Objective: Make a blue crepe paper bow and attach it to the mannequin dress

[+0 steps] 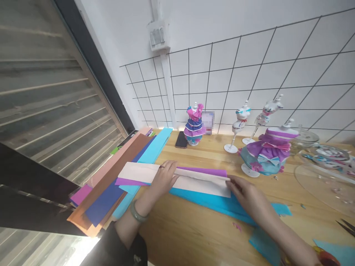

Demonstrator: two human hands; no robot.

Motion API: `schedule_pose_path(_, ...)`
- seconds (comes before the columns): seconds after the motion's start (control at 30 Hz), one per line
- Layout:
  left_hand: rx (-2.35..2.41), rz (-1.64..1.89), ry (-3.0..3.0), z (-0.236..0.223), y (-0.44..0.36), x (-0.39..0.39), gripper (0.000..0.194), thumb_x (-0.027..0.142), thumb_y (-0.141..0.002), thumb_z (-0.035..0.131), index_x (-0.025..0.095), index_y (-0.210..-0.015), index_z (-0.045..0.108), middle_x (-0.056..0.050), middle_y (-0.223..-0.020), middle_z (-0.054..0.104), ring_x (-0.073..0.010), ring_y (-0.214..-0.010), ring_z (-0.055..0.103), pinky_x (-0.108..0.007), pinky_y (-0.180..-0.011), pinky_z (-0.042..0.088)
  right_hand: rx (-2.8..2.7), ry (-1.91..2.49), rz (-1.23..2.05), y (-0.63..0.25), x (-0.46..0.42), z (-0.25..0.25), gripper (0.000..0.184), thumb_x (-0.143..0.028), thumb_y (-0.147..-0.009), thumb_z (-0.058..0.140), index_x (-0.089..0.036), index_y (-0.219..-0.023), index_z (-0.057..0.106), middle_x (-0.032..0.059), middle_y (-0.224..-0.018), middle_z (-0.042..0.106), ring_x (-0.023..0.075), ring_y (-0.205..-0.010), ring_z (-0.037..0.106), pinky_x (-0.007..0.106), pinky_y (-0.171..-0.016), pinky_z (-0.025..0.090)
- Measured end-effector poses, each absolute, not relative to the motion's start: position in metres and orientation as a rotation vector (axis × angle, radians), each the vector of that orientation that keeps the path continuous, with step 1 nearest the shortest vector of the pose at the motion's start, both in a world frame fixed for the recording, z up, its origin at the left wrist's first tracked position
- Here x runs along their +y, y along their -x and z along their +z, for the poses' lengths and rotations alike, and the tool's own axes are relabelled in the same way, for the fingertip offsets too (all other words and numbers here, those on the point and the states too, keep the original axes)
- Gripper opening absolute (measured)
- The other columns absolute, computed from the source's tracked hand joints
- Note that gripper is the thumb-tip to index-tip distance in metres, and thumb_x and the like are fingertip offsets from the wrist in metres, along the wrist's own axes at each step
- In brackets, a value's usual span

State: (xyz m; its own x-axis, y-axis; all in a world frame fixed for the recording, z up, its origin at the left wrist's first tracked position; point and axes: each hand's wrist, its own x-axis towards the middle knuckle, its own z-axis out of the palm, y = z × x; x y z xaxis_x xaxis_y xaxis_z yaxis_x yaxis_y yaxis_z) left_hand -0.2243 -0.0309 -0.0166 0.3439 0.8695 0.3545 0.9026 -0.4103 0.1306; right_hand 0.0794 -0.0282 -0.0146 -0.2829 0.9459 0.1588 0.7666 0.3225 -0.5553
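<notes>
A long folded strip of pale pink crepe paper (203,186) lies across the wooden table in front of me. My left hand (165,176) rests over its middle, fingers and thumb closed on the raised fold. At the strip's right end, my right hand (245,192) pinches the corner of the fold between thumb and fingers. Purple paper (205,171) shows behind the strip and pokes out at its left end. Bright blue paper (199,201) lies under its near side and runs beneath my right forearm.
Coloured paper folds (111,177) are stacked at left. Behind stand a phone (181,139), a small mannequin in a ruffled paper dress (193,127), another in a purple-and-blue dress (267,151), and two slimmer mannequins. Clear dishes (327,181) and dark blades (346,226) are at right.
</notes>
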Motion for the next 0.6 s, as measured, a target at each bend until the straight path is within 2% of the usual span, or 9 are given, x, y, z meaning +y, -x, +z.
schedule_pose_path(0.1, -1.836, -0.398, 2.521, -0.026, 0.243, -0.025, 0.049, 0.027, -0.083, 0.049, 0.015, -0.128, 0.035, -0.013, -0.128, 0.046, -0.0251, -0.122, 0.039, -0.042, -0.098, 0.035, -2.035, 1.592, 0.546, -0.082, -0.016, -0.021, 0.033, -0.036, -0.086, 0.037, -0.018, -0.106, 0.056, 0.0102, -0.096, 0.069, 0.0253, -0.086, 0.065, 0.036, -0.069, 0.049)
schedule_pose_path(0.2, -1.917, -0.251, 2.568, -0.034, 0.252, -0.019, 0.043, 0.029, -0.084, 0.048, 0.015, -0.124, 0.042, -0.012, -0.124, 0.05, -0.0241, -0.117, 0.044, -0.039, -0.096, 0.036, -2.08, 1.598, 0.565, -0.081, -0.014, -0.027, 0.036, -0.034, -0.085, 0.036, -0.016, -0.108, 0.056, 0.0104, -0.095, 0.069, 0.0251, -0.085, 0.065, 0.036, -0.068, 0.05)
schedule_pose_path(0.33, -1.941, -0.248, 2.554, -0.035, 0.255, -0.013, 0.04, 0.034, -0.083, 0.051, 0.017, -0.119, 0.048, -0.01, -0.114, 0.056, -0.0238, -0.11, 0.048, -0.038, -0.091, 0.037, -2.217, 1.557, 0.542, -0.079, -0.018, -0.033, 0.039, -0.03, -0.084, 0.034, -0.012, -0.109, 0.057, 0.0137, -0.102, 0.067, 0.0242, -0.087, 0.065, 0.037, -0.074, 0.05)
schedule_pose_path(0.5, -1.942, -0.243, 2.519, -0.031, 0.255, -0.008, 0.041, 0.036, -0.076, 0.06, 0.021, -0.114, 0.053, -0.008, -0.104, 0.055, -0.0267, -0.106, 0.046, -0.04, -0.087, 0.036, -2.304, 1.538, 0.466, -0.083, -0.022, -0.039, 0.037, -0.026, -0.084, 0.033, -0.013, -0.107, 0.058, 0.0136, -0.105, 0.065, 0.0253, -0.092, 0.063, 0.039, -0.077, 0.05)
schedule_pose_path(0.6, -1.885, -0.268, 2.488, -0.028, 0.254, -0.01, 0.047, 0.033, -0.075, 0.062, 0.022, -0.119, 0.048, -0.007, -0.102, 0.053, -0.0254, -0.105, 0.045, -0.039, -0.087, 0.035, -2.293, 1.505, 0.366, -0.084, -0.022, -0.039, 0.039, -0.022, -0.083, 0.034, -0.012, -0.116, 0.053, 0.0145, -0.11, 0.062, 0.0251, -0.095, 0.061, 0.038, -0.079, 0.049)
